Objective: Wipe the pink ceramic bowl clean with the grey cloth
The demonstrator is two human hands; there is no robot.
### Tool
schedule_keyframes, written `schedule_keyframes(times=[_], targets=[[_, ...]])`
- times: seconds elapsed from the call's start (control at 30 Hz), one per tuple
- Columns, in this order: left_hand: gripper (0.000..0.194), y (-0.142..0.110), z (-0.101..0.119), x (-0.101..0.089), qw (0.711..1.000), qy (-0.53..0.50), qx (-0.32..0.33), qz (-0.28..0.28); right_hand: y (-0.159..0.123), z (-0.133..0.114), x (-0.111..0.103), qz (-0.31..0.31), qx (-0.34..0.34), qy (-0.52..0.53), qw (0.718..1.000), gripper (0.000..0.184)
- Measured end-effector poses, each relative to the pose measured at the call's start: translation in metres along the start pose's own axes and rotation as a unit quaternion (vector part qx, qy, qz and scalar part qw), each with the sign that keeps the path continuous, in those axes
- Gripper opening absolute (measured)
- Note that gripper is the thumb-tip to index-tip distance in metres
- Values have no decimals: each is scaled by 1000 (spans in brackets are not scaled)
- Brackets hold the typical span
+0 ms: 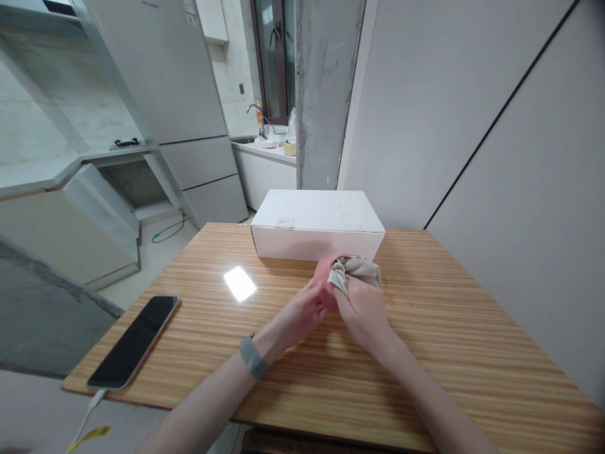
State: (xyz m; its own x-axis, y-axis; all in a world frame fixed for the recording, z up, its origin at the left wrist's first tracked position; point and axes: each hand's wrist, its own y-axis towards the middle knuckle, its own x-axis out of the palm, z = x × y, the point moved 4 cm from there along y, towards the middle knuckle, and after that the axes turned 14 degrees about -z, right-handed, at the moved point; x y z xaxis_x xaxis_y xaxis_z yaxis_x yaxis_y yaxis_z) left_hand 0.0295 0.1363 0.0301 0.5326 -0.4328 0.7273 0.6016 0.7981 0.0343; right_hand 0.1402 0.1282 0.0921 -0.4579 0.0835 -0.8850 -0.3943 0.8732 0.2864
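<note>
Over the middle of the wooden table [449, 328], my left hand [302, 312] curls its fingers round a small pink object [325, 280] that I cannot name. My right hand [363, 309] is closed on a crumpled beige cloth [354, 270] and presses it against the top of the pink object. A grey band sits on my left wrist. Both hands hover just in front of a closed white cardboard box [316, 221].
A black phone [135, 340] lies face up near the table's left front corner, with a white cable hanging off the edge. A grey wall runs along the right side. Behind the table are a concrete pillar, a fridge and a kitchen counter with a sink.
</note>
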Motion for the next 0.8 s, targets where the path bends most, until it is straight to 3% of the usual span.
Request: schedule_keyframes(times=[0.1,0.23,0.43,0.53,0.73,0.8], targets=[[39,2,-4,-2,999,21,31,-14,0,2,5,-2,19,-8,1000,33],[47,5,-2,-3,995,61,64,-51,1,1,8,-4,-6,4,1000,32],[59,10,0,-7,994,26,83,-62,3,-8,11,-59,-118,31,991,31],[54,9,2,-5,994,-2,85,-68,1,-14,12,-77,-163,6,984,28],[36,1,5,-2,998,-63,11,-2,0,-9,12,-63,-107,25,992,25],[29,0,3,-3,997,-80,3,-7,1,-5,11,-45,-70,33,996,27]])
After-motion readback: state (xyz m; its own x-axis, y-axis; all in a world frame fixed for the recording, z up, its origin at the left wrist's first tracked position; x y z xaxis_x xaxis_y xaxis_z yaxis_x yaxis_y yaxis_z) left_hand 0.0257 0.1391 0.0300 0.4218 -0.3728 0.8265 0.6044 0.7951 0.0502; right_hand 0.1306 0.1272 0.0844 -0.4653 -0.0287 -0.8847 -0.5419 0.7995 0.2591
